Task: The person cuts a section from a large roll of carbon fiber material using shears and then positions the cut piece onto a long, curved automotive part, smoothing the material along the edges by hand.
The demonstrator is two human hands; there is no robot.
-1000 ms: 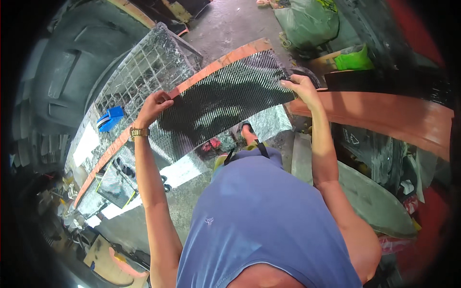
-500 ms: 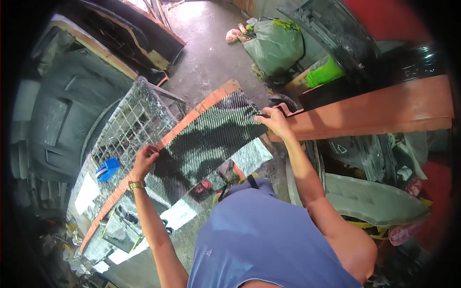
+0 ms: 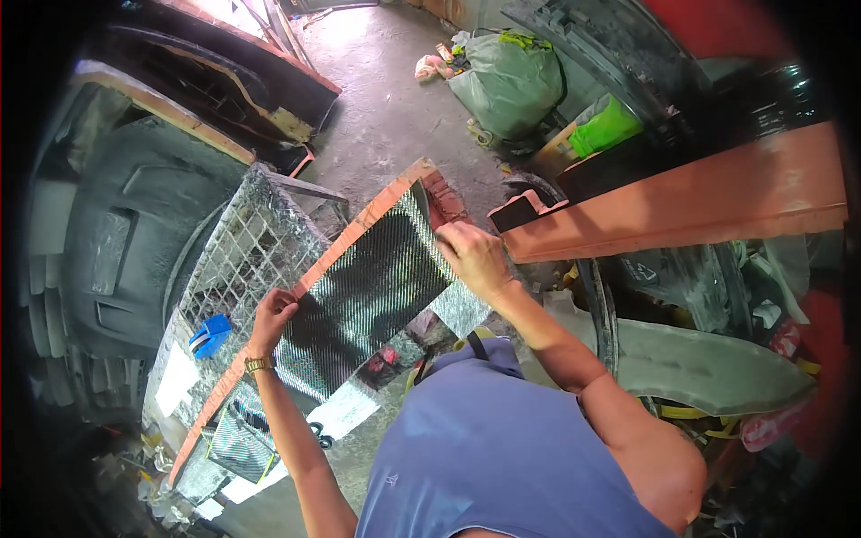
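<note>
A black-and-silver woven sheet, like carbon-fibre cloth (image 3: 368, 278), lies over a long curved piece with an orange rim (image 3: 359, 222). At the sheet's left edge my left hand (image 3: 272, 321), a gold watch on its wrist, pinches the cloth beside the rim. My right hand (image 3: 477, 258) is closed on the opposite edge, which is lifted and curls inward. Its fingertips are partly hidden. Just beyond that fold, a bare reddish end of the curved piece (image 3: 445, 201) shows. White paper pieces (image 3: 345, 411) stick out under the sheet's near edge.
A metal grid stand (image 3: 247, 238) supports the work, with a blue tape dispenser (image 3: 210, 335) on it. Black-handled scissors (image 3: 320, 436) and a yellow-edged cloth piece (image 3: 242, 441) lie nearer. A long orange panel (image 3: 682, 197) is at right, a full grey-green bag (image 3: 509, 85) behind.
My right hand has drawn the sheet's right edge leftward and folded it up, uncovering the reddish end. The left hand stays at its edge.
</note>
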